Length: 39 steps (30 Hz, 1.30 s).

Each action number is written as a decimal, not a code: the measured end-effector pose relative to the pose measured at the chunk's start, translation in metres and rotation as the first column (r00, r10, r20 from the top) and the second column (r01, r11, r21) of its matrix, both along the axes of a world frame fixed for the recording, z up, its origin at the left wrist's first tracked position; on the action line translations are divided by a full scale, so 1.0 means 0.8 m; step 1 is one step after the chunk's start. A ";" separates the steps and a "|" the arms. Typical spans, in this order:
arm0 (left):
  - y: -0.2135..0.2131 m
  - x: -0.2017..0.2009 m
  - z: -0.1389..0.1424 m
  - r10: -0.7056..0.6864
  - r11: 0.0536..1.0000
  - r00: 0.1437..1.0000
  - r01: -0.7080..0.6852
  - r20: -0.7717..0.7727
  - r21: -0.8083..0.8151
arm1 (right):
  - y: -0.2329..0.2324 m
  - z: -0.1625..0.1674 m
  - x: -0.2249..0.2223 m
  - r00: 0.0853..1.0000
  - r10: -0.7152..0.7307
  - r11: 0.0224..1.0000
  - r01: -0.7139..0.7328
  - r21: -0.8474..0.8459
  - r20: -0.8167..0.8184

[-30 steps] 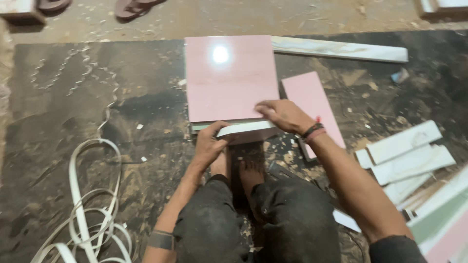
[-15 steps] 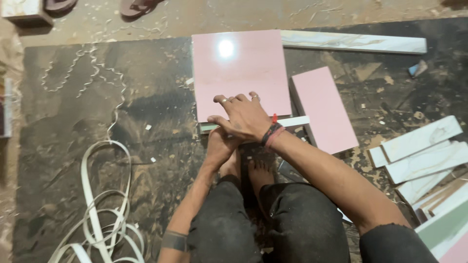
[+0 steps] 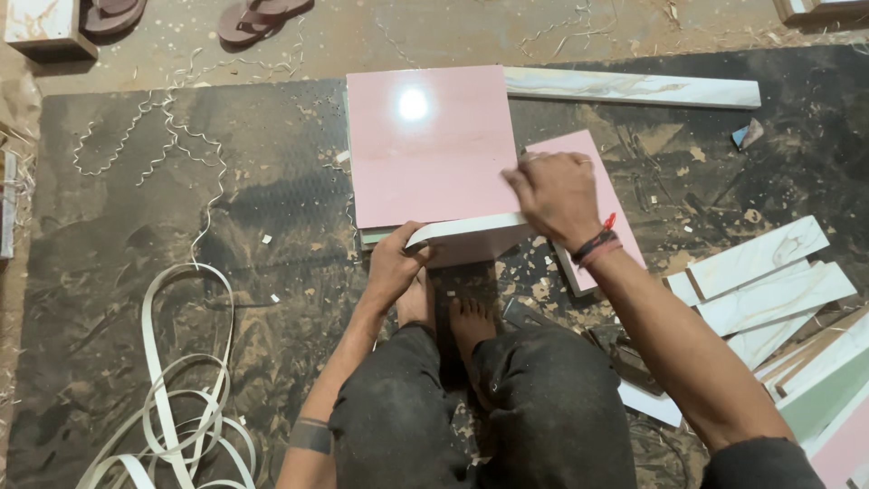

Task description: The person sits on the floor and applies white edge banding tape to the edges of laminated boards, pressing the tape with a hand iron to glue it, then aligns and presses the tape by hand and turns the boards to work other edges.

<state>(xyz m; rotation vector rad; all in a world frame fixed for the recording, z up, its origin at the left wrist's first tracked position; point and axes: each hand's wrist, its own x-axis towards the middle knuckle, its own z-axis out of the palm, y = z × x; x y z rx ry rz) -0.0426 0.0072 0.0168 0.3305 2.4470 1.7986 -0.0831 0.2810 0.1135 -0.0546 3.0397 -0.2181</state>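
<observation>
So the big pink board (image 3: 425, 145) is sitting square in the middle of the dark floor mat (image 3: 181, 226), glossy side up with a light glare on it, stacked on top of at least one more board whose pale edge peeks out underneath. A white strip (image 3: 466, 231) runs along its near edge.

The left hand (image 3: 394, 267) is at the near left corner, fingers curled around the end of that white strip, thumb on top, pinching it against the board edge. The right hand (image 3: 557, 195) is at the right edge of the pink board, fingers bent and pressed together, tips touching the edge. Can't tell if it's actually gripping anything or just pushing. There's a dark and red band on that wrist.

Just beside the right hand lies one smaller pink panel (image 3: 602, 204), partly under the hand. Two bare feet (image 3: 453, 317) are tucked right below the board.

Further out: one long marble-look strip (image 3: 634, 88) behind the board, a pile of about four white offcuts (image 3: 769, 272) to the right, a tangle of white edge banding (image 3: 172, 407) at lower left, curly shavings (image 3: 145, 136) upper left, and two sandals (image 3: 262, 16) at the top.
</observation>
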 end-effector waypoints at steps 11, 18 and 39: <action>-0.073 0.008 -0.049 0.062 0.998 0.972 -0.055 0.225 -0.036 | -0.041 -0.018 0.034 0.913 0.365 0.844 -0.407 -0.350 -0.182; -0.115 -0.008 0.003 -0.140 0.989 0.948 0.146 0.287 -0.001 | 0.066 -0.091 0.034 0.987 0.158 0.789 -0.133 -0.599 -0.012; -0.124 -0.050 -0.099 -0.322 0.751 0.928 0.130 -0.188 -0.647 | 0.070 -0.223 0.066 0.951 0.051 0.913 -0.168 -0.372 -0.304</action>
